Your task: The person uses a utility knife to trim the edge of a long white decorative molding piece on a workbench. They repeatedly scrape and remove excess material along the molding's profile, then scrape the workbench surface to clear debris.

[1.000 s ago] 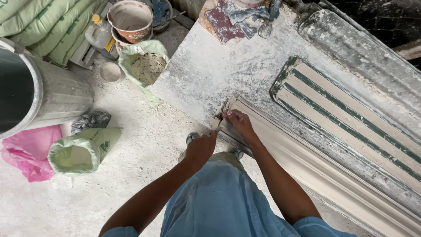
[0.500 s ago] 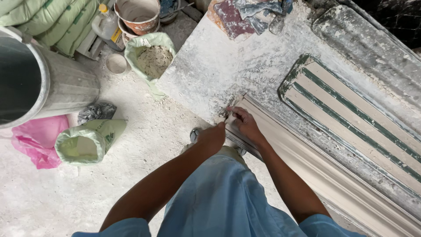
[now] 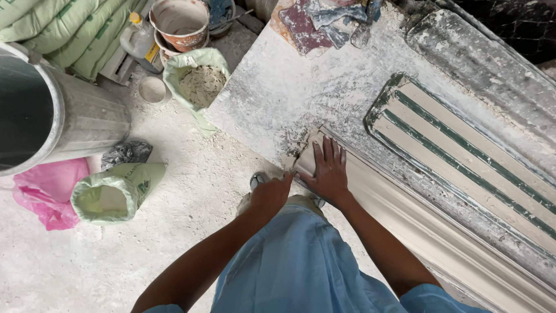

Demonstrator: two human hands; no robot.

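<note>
A long cream plaster moulding [image 3: 405,214] lies along the near edge of a dusty white worktable [image 3: 301,87]. My right hand [image 3: 327,171] lies flat on the moulding's near end, fingers spread and pointing away from me. My left hand [image 3: 271,194] is curled at the table's edge, right beside that end, touching the corner; I cannot make out anything in it. My blue-clad body fills the bottom of the view.
A green-striped ribbed mould [image 3: 463,150] lies further on the table. On the floor to the left stand a large metal drum [image 3: 52,116], two open green sacks [image 3: 110,197] [image 3: 200,84], a pink bag [image 3: 40,191], a dirty bucket [image 3: 180,22] and a plastic bottle [image 3: 139,40].
My right hand has opened out flat onto the moulding's end; before, its fingers were bunched at the corner. My left hand stays at the edge.
</note>
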